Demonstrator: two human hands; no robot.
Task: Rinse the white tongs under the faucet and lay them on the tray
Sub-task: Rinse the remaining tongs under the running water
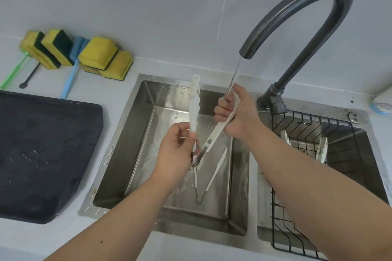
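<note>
Pale grey table w/ grey tiled wall behind. Far left of frame: dark tray, wet, lying flat. Upper left: yellow-green sponges & brushes against the wall. Centre: steel sink, a second pair of tongs lying in its basin. Left hand closed on one arm of the white tongs, near the hinge; right hand closed round the other arm, under the faucet stream. Right: black wire rack w/ more tongs. No readable writing.

Tongs' rt tip hidden in right hand
</note>
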